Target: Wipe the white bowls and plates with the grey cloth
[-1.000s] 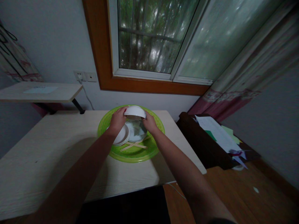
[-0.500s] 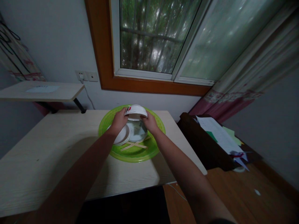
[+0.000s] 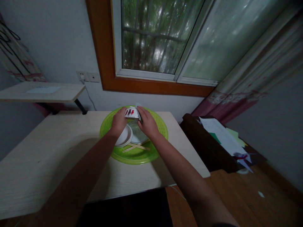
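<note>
Left hand (image 3: pixel 119 121) and right hand (image 3: pixel 148 123) clamped around glossy white printed bowl (image 3: pixel 131 113), over round lime-green plastic basin (image 3: pixel 139 162), thin pale wooden chopsticks (image 3: pixel 141 147) crossed inside basin.

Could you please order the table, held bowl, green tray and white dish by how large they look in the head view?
1. Table
2. Green tray

Not ranked: held bowl and white dish, both smaller; each is partly hidden, so their order is unsure.

left grip (image 3: pixel 119 120): holds white bowl (image 3: pixel 131 113) | right grip (image 3: pixel 148 122): apparently touching bowl | below: green basin (image 3: pixel 139 158), chopsticks (image 3: pixel 135 146)
</note>
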`<control>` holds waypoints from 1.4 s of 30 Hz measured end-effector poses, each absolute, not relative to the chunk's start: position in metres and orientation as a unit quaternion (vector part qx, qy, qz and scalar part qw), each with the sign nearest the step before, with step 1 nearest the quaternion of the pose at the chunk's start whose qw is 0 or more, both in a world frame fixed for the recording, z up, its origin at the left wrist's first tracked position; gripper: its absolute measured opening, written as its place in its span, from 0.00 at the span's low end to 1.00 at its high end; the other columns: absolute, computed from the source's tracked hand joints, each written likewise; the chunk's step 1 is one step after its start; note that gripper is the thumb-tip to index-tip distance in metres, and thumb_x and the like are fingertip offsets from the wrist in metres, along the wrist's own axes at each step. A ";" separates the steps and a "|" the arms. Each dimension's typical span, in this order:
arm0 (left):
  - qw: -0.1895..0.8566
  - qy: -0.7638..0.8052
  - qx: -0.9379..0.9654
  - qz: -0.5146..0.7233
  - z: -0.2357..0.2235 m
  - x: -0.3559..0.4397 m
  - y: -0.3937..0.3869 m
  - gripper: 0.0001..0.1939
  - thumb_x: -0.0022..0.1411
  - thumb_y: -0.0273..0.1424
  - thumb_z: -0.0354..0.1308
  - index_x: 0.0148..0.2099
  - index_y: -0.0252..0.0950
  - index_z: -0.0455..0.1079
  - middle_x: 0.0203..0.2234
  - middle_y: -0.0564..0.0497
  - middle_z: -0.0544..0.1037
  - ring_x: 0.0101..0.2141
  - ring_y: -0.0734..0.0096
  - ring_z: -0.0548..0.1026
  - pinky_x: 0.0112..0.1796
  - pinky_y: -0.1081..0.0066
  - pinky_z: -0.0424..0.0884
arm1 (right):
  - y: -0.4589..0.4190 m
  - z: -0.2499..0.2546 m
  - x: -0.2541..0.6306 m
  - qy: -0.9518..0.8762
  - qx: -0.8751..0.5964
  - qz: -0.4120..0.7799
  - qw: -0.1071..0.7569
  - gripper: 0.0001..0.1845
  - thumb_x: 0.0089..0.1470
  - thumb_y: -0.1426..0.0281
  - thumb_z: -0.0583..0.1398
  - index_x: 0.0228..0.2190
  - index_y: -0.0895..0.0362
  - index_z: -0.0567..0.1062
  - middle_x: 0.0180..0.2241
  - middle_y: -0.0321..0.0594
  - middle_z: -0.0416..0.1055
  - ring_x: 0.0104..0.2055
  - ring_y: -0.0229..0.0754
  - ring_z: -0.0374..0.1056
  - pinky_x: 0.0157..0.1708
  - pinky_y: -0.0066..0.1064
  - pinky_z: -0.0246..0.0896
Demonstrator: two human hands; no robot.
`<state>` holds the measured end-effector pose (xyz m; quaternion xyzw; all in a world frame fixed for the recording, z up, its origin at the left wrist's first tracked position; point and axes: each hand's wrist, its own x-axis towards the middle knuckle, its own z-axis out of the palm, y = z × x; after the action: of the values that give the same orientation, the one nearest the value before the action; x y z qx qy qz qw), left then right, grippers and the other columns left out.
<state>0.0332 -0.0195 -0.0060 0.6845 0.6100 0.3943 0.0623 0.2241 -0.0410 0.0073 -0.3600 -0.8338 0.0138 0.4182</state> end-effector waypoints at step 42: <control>0.071 0.592 0.693 0.405 -0.002 0.037 -0.026 0.23 0.59 0.17 0.49 0.54 0.38 0.70 0.49 0.45 0.79 0.49 0.63 0.75 0.53 0.66 0.68 | -0.052 0.020 0.220 -0.854 -0.277 0.034 0.439 0.22 0.69 0.65 0.52 0.61 0.54 0.69 0.62 0.48 0.68 0.69 0.46 0.59 0.69 0.48 0.54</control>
<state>0.0374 -0.0261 -0.0024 0.6929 0.5920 0.4054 0.0708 0.2203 -0.0524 0.0198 -0.2772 -0.8538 0.0336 0.4393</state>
